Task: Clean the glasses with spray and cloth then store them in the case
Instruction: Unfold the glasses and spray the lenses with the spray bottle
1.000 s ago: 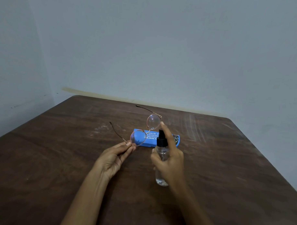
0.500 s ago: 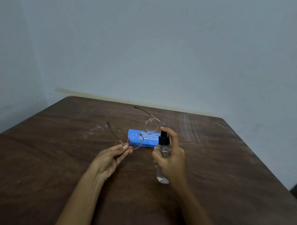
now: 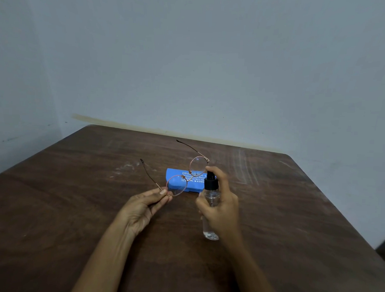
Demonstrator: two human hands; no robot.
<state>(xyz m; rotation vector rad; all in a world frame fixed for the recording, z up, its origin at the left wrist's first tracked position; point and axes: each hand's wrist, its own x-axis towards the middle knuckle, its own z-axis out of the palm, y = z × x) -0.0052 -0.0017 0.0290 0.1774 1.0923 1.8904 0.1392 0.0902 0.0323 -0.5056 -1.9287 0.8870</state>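
The left hand (image 3: pixel 143 207) pinches the glasses (image 3: pixel 186 176) at the near lens hinge. The right hand (image 3: pixel 223 209) grips the spray bottle (image 3: pixel 211 212), its forefinger atop the nozzle, above the blue case (image 3: pixel 195 184) on the counter (image 3: pixel 294 215).

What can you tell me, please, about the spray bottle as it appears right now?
The spray bottle is small, slim and clear, plastic or glass by its look, with a black pump top. Only a little clear liquid shows at its bottom. The right hand holds it nearly upright above the table, fingers round its body, forefinger on the pump. Its nozzle faces the glasses, which the left hand holds.
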